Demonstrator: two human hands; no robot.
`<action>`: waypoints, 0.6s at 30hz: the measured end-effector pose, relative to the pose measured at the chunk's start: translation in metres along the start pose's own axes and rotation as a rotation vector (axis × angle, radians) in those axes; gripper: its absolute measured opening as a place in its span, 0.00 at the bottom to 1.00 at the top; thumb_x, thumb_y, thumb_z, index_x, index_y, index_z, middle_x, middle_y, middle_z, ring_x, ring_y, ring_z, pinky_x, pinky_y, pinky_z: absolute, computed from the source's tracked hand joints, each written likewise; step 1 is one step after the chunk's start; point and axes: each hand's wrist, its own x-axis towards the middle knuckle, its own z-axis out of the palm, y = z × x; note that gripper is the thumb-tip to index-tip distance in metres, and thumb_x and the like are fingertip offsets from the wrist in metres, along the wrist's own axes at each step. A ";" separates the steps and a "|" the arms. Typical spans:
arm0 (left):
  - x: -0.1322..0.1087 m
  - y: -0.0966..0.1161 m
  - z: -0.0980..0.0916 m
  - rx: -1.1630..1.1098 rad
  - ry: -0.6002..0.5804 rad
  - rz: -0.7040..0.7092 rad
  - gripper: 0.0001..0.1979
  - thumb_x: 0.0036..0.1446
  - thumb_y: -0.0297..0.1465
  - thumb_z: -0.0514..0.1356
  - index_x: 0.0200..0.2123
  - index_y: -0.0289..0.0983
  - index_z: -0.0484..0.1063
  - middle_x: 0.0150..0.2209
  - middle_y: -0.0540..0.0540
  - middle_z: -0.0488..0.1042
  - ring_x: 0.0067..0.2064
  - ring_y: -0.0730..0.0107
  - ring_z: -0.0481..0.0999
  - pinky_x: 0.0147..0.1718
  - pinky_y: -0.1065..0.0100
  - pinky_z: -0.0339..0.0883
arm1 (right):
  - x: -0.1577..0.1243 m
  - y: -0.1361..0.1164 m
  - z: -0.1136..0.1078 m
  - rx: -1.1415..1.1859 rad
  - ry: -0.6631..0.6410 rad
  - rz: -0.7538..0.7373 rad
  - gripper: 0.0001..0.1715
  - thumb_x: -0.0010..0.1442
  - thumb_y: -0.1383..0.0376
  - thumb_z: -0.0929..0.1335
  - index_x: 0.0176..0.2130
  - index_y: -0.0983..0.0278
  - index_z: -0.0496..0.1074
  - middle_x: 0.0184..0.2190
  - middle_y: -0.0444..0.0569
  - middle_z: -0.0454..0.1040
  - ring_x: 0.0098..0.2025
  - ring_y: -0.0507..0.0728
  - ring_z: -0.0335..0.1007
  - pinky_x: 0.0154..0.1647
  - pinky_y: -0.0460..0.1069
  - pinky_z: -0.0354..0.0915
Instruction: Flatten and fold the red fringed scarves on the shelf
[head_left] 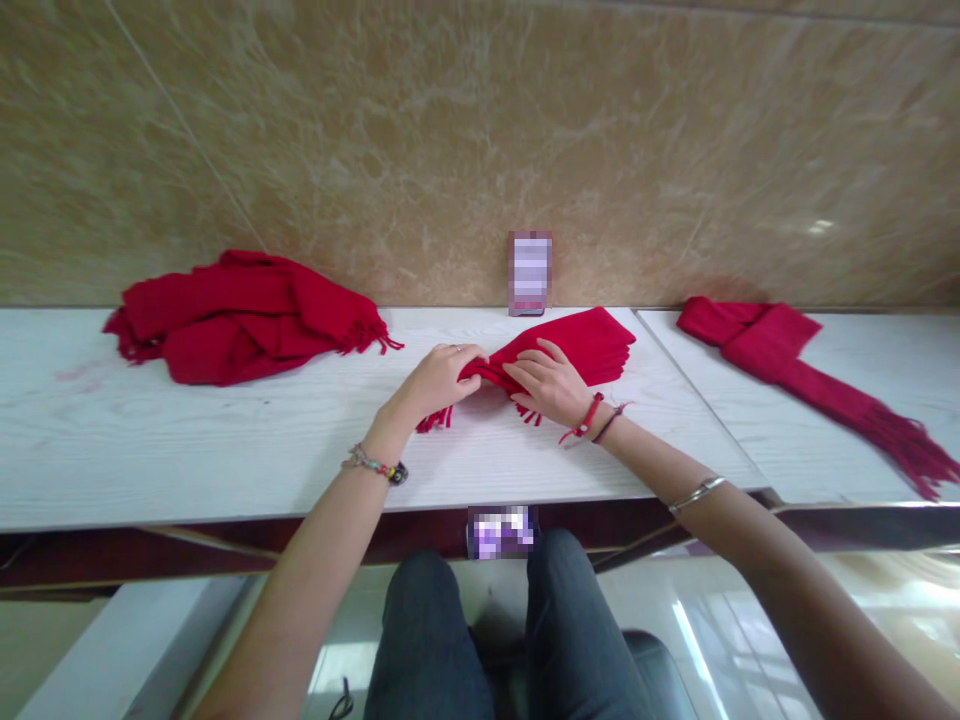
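Note:
A red fringed scarf (581, 345) lies partly folded on the white table (225, 440) in front of me. My left hand (435, 378) is closed around the scarf's near end, fingers curled over the fabric. My right hand (547, 385) rests on the same end just to the right, fingers pressing and pinching the cloth. Red fringe hangs out below both hands.
A heap of red scarves (240, 315) lies at the back left. Another red scarf (802, 375) stretches across a second white tabletop (847, 340) on the right. A small upright card (529, 272) leans against the marble wall. My knees show below the table edge.

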 end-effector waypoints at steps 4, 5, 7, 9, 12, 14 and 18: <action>-0.001 0.000 0.001 -0.073 0.050 -0.057 0.11 0.49 0.26 0.55 0.39 0.38 0.65 0.39 0.46 0.74 0.41 0.63 0.73 0.44 0.63 0.65 | 0.019 -0.015 -0.007 0.020 -0.088 0.139 0.16 0.59 0.62 0.66 0.43 0.69 0.73 0.34 0.55 0.76 0.40 0.58 0.67 0.53 0.56 0.53; -0.001 -0.002 0.001 -0.089 0.067 -0.069 0.11 0.49 0.26 0.56 0.38 0.38 0.64 0.38 0.47 0.73 0.40 0.64 0.73 0.43 0.64 0.66 | 0.024 -0.019 -0.009 0.020 -0.115 0.172 0.14 0.60 0.63 0.65 0.42 0.69 0.74 0.34 0.55 0.76 0.39 0.58 0.68 0.51 0.55 0.53; -0.001 -0.006 0.002 -0.108 0.100 -0.091 0.10 0.49 0.27 0.57 0.37 0.38 0.62 0.35 0.48 0.72 0.37 0.65 0.73 0.39 0.65 0.67 | 0.032 -0.025 -0.011 0.008 -0.166 0.234 0.13 0.61 0.67 0.63 0.40 0.69 0.74 0.34 0.55 0.76 0.39 0.57 0.68 0.48 0.53 0.53; -0.001 -0.012 0.002 -0.109 0.131 -0.110 0.09 0.49 0.29 0.59 0.35 0.39 0.61 0.32 0.49 0.71 0.36 0.66 0.73 0.37 0.66 0.66 | 0.038 -0.031 -0.011 -0.004 -0.198 0.289 0.13 0.61 0.69 0.61 0.38 0.69 0.74 0.34 0.55 0.76 0.38 0.57 0.68 0.45 0.52 0.53; -0.002 -0.018 0.001 -0.104 0.186 -0.137 0.09 0.51 0.32 0.60 0.33 0.40 0.61 0.31 0.51 0.70 0.35 0.67 0.73 0.37 0.66 0.66 | 0.042 -0.038 -0.009 -0.004 -0.189 0.346 0.13 0.60 0.66 0.62 0.41 0.69 0.74 0.36 0.55 0.76 0.40 0.58 0.68 0.42 0.51 0.54; -0.003 -0.021 -0.001 -0.107 0.217 -0.146 0.09 0.52 0.34 0.60 0.33 0.40 0.61 0.31 0.51 0.71 0.35 0.67 0.73 0.37 0.67 0.66 | 0.044 -0.042 -0.006 -0.004 -0.178 0.373 0.14 0.61 0.65 0.63 0.41 0.69 0.74 0.37 0.55 0.76 0.40 0.59 0.69 0.41 0.51 0.54; -0.005 -0.027 -0.003 -0.157 0.217 -0.148 0.09 0.51 0.32 0.60 0.35 0.40 0.62 0.33 0.51 0.73 0.39 0.67 0.75 0.40 0.68 0.66 | 0.046 -0.043 -0.004 0.030 -0.176 0.435 0.15 0.63 0.66 0.60 0.39 0.68 0.74 0.36 0.54 0.77 0.39 0.58 0.70 0.41 0.50 0.56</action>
